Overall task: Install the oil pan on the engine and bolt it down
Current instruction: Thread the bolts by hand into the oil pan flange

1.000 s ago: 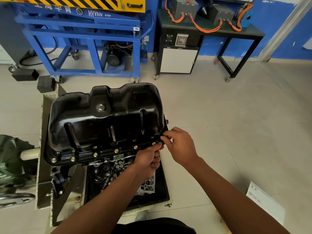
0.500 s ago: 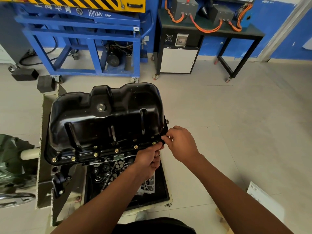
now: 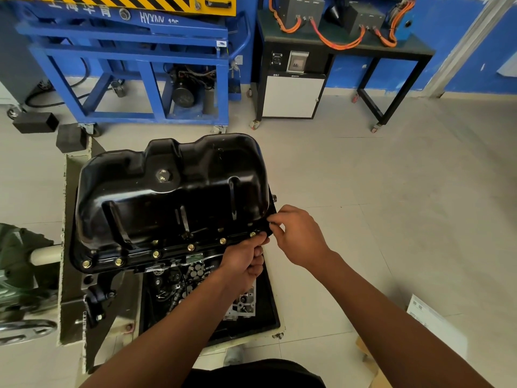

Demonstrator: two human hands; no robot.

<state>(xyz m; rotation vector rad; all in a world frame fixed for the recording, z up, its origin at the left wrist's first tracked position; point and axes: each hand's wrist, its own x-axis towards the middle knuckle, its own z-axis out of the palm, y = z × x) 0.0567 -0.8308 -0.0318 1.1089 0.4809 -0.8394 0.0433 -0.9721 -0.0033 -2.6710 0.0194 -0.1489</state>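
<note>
1. While the oil pan [image 3: 167, 197] sits upturned on the engine [image 3: 93, 292], its flange lies along the block's edge. Six brass-coloured bolts [image 3: 191, 247] stand in the flange's near side.
2. Left hand [image 3: 246, 261]: just below the pan's near right corner. Its grip is curled, with the fingertips against the flange edge at that corner.
3. Right hand [image 3: 296, 236]: just right of the same corner. Its grip has thumb and forefinger pinched together on the flange's corner. Any smaller part between them is too small to make out.
4. Drain plug [image 3: 162, 175]: on the pan's upper face, toward its far left.
5. Black tray [image 3: 272, 312]: directly below the pan's near side, holding loose engine parts. The left forearm crosses over it.
6. Pale stand [image 3: 71, 175]: touching the pan's left side and carrying the engine.
7. Blue steel frame [image 3: 134, 51]: well beyond the pan.
8. Black bench [image 3: 419, 50]: beyond the pan and to its right, carrying grey boxes joined by orange cables [image 3: 335, 43].
9. White sheet [image 3: 436, 326]: on the floor, well apart from the pan, to its near right.
</note>
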